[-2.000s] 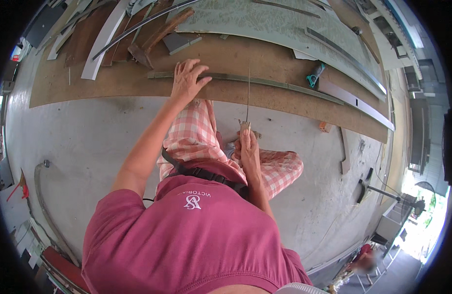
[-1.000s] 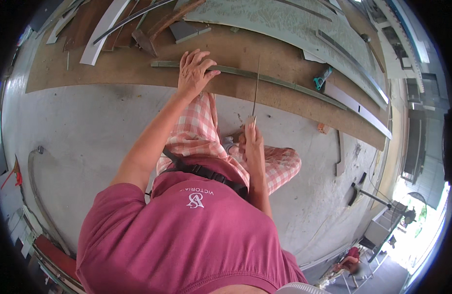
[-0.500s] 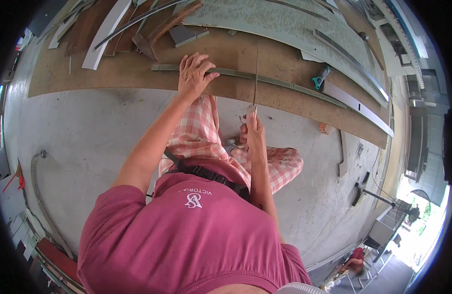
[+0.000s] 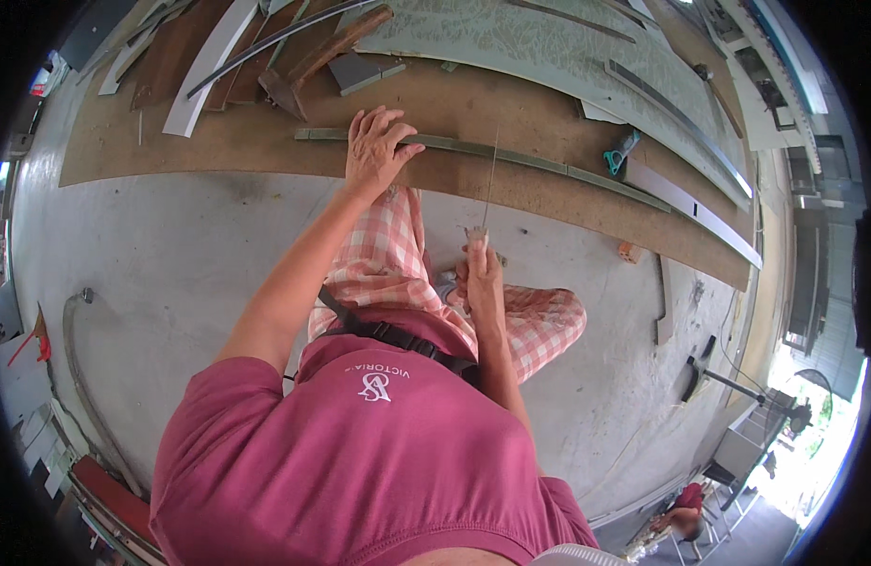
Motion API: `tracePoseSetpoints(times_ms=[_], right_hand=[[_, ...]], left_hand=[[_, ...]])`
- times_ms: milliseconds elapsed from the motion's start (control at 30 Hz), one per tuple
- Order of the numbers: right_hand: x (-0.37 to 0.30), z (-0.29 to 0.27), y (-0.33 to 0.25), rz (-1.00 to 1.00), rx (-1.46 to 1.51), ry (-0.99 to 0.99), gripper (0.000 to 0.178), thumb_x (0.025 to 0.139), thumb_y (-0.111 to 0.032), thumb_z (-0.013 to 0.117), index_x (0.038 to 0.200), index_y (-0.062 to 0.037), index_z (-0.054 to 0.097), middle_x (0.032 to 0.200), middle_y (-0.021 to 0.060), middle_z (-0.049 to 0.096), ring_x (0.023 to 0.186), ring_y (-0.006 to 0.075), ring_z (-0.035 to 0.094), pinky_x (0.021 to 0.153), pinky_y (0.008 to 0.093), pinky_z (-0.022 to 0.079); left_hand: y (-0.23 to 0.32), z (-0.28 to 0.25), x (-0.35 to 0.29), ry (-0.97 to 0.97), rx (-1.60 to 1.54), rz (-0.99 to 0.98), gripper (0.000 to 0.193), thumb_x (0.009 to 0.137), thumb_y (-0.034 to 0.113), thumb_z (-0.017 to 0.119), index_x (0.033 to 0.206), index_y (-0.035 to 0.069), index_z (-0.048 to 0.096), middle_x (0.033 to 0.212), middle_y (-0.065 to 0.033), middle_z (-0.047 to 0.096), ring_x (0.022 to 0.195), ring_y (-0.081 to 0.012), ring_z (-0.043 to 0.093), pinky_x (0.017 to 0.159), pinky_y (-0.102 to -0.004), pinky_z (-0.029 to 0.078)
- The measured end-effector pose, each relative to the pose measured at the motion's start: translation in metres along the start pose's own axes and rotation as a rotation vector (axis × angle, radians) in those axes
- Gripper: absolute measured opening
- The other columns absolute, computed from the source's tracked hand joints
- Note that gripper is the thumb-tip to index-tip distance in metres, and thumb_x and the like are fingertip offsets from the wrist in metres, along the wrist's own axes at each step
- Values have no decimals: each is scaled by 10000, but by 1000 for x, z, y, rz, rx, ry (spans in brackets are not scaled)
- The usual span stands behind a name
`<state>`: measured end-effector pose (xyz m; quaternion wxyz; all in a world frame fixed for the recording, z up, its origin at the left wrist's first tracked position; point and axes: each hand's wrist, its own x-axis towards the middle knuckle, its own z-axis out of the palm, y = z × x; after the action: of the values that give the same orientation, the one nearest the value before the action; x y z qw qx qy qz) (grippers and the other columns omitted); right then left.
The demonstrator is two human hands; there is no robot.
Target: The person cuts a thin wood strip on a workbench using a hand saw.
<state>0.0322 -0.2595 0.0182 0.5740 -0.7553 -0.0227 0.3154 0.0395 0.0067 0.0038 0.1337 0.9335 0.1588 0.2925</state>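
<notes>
A long, thin greenish strip (image 4: 511,153) lies across the brown board in front of me. My left hand (image 4: 372,151) rests over it near its left end, fingers spread and thumb pointing right along it. Closed round a handle, my right hand (image 4: 483,274) holds a handsaw (image 4: 490,189) beside my folded leg. Its narrow blade, seen edge-on, points away from me and crosses the strip right of my left hand. Whether the teeth are in the strip is too fine to tell. A pencil-like line or joint marks the strip farther right.
Under the strip is a brown board (image 4: 218,156) on the grey floor (image 4: 190,236). Beyond lie a wooden-handled hammer (image 4: 327,57), a white strip (image 4: 204,71) and a patterned sheet (image 4: 511,47). At right are a teal-handled tool (image 4: 619,153), a metal bar (image 4: 690,203) and a fan (image 4: 799,410).
My right hand has drawn the handsaw back toward my body, so less blade reaches beyond the strip. My left hand stays on the strip.
</notes>
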Motion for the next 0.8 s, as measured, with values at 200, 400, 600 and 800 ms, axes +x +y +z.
tracePoseSetpoints(times_ms=[200, 400, 600, 800], right_hand=[[-19, -9, 4, 4, -22, -36, 394, 988, -470, 454, 983, -79, 510, 649, -14, 451, 453, 58, 356, 390, 222, 280], [10, -6, -31, 133, 146, -39, 385, 981, -475, 469, 957, -92, 493, 634, -21, 431, 448, 57, 325, 400, 223, 274], [-5, -13, 8, 31, 86, -25, 416, 970, -502, 479, 943, -87, 500, 630, -29, 424, 454, 56, 338, 399, 222, 271], [21, -3, -26, 137, 126, 14, 426, 975, -483, 478, 1008, -61, 529, 634, -23, 429, 462, 56, 348, 398, 224, 276]], left_hand=[[-1, -1, 1, 21, -8, 8, 308, 789, 392, 707, 986, 162, 657, 1205, -30, 552, 1232, -277, 457, 1102, -479, 272], [1, -2, -2, -1, -1, 7, 324, 808, 412, 686, 1019, 168, 661, 1241, -23, 545, 1238, -269, 463, 1097, -472, 289], [4, -6, 1, 6, -10, 6, 330, 810, 417, 680, 1018, 161, 656, 1240, -24, 542, 1230, -268, 468, 1095, -468, 290], [3, -1, 0, 7, -9, 11, 320, 814, 412, 675, 1008, 158, 652, 1235, -31, 545, 1233, -274, 466, 1090, -468, 292]])
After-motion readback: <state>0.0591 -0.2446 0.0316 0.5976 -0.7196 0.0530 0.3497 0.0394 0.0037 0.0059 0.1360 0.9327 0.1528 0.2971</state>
